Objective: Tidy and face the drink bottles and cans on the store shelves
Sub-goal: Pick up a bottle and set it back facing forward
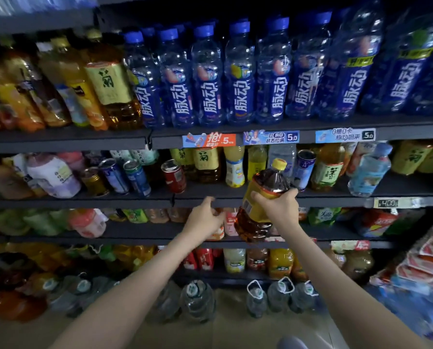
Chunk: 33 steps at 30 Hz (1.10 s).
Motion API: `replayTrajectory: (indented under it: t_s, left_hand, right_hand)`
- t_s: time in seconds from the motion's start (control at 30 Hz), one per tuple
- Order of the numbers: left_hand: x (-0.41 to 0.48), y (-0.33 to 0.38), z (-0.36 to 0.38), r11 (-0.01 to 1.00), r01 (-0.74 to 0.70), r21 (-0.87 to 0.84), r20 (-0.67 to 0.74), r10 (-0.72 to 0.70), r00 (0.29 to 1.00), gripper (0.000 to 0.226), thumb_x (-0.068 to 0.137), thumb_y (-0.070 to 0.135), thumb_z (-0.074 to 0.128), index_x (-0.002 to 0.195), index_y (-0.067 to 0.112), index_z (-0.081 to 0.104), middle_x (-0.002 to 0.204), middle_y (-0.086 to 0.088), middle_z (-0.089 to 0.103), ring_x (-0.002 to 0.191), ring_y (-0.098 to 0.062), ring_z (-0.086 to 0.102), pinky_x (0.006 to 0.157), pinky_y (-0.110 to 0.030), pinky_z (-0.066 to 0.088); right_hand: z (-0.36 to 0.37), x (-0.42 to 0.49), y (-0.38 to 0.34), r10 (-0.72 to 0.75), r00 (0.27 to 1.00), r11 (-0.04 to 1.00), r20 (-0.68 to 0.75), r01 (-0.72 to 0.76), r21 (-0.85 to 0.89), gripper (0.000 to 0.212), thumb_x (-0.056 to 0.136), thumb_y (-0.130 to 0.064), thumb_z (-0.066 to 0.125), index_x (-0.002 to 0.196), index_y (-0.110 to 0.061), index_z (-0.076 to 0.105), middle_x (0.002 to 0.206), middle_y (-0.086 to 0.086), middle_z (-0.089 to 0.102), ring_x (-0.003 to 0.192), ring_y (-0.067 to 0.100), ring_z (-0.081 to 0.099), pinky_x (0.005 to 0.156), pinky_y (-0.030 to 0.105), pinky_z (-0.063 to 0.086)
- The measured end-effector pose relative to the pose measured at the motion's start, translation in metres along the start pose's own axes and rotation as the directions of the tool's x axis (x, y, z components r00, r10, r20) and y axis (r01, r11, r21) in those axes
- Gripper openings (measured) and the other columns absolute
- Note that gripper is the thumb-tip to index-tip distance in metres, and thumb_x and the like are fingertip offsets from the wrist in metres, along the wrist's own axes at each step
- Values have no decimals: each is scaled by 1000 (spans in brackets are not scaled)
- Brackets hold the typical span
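My right hand (279, 206) grips a large brown tea bottle (262, 197) with a yellow cap and yellow label, held tilted in front of the second shelf (210, 195). My left hand (204, 217) hovers just left of it with fingers loosely curled and holds nothing. Behind the bottle stand a matching yellow-label tea bottle (206, 163), a pale yellow juice bottle (234, 166) and a blue can (303, 168). A red can (174, 175) stands further left on the same shelf.
A row of blue-capped blue drink bottles (240, 74) fills the top shelf, with amber tea bottles (109, 84) to their left. Price tags (270, 137) line the shelf edge. Lower shelves hold juices and cartons; large water jugs (197, 298) stand on the floor.
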<state>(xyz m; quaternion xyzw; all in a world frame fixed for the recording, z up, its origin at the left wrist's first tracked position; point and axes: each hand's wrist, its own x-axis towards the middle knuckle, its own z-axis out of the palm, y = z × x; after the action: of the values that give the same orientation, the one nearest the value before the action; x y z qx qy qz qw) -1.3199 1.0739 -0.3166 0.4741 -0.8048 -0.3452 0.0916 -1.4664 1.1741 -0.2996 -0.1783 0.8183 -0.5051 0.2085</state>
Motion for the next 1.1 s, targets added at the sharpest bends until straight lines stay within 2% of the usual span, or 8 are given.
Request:
replayTrajectory:
  t_s: [0.17, 0.3, 0.4, 0.5, 0.6, 0.73, 0.93, 1.1]
  left_hand:
    - [51, -5, 12, 978, -207, -30, -68, 204, 977, 66, 92, 33, 59, 148, 30, 24, 107, -5, 61, 71, -11, 56, 60, -23, 45]
    - [97, -18, 38, 947, -310, -86, -201, 289, 936, 78, 92, 24, 60, 152, 32, 11, 125, -13, 54, 107, -28, 58, 79, -32, 46]
    - [124, -28, 60, 909, -385, -159, -269, 335, 903, 81, 92, 19, 60, 152, 31, 7, 138, -11, 47, 119, -26, 52, 86, -30, 44]
    - [150, -32, 79, 880, -452, -147, -325, 389, 862, 87, 92, 17, 61, 153, 29, 1, 137, -11, 46, 118, -25, 52, 88, -28, 42]
    - [175, -27, 91, 876, -467, -120, -376, 395, 838, 94, 89, 19, 65, 153, 22, -5, 133, -14, 49, 116, -28, 53, 86, -31, 43]
    - [190, -14, 96, 879, -420, -226, -379, 318, 869, 96, 88, 17, 64, 152, 21, -8, 136, -17, 48, 115, -31, 56, 86, -36, 47]
    - [193, -6, 83, 956, -269, -121, -295, 224, 929, 64, 86, 25, 62, 138, 2, 34, 126, -20, 42, 111, -39, 52, 88, -38, 44]
    - [184, -7, 84, 957, -266, -113, -310, 220, 925, 70, 88, 24, 66, 143, 3, 28, 132, -18, 44, 118, -34, 50, 89, -39, 46]
  right_hand:
    - [25, 4, 6, -71, 992, 997, -101, 69, -28, 85, 68, -42, 82, 124, -2, 31, 118, 18, 57, 107, 37, 59, 87, 47, 51]
    - [36, 18, 26, -159, 971, 987, -177, 156, -30, 81, 66, -44, 83, 119, -11, 32, 101, 5, 54, 100, 33, 61, 82, 42, 53]
    - [42, 30, 41, -193, 958, 980, -211, 199, 5, 74, 67, -42, 83, 111, -21, 28, 102, 2, 52, 97, 29, 59, 78, 39, 51]
    - [46, 40, 54, -218, 945, 970, -244, 236, 50, 83, 65, -43, 84, 124, -14, 34, 106, 2, 54, 99, 27, 59, 82, 41, 51]
    - [48, 47, 59, -249, 926, 956, -284, 281, 79, 86, 63, -44, 84, 128, -14, 36, 109, 1, 56, 100, 25, 59, 87, 44, 51]
    - [48, 50, 59, -275, 910, 940, -309, 322, 112, 80, 65, -41, 84, 125, -16, 38, 106, -4, 54, 96, 17, 55, 87, 39, 51]
    - [48, 49, 49, -283, 910, 935, -304, 332, 123, 71, 66, -38, 84, 116, -22, 36, 104, -6, 52, 94, 15, 53, 85, 36, 50]
    - [40, 49, 44, -249, 923, 949, -294, 293, 116, 76, 66, -38, 85, 120, -20, 35, 106, -3, 53, 96, 17, 54, 86, 38, 51]
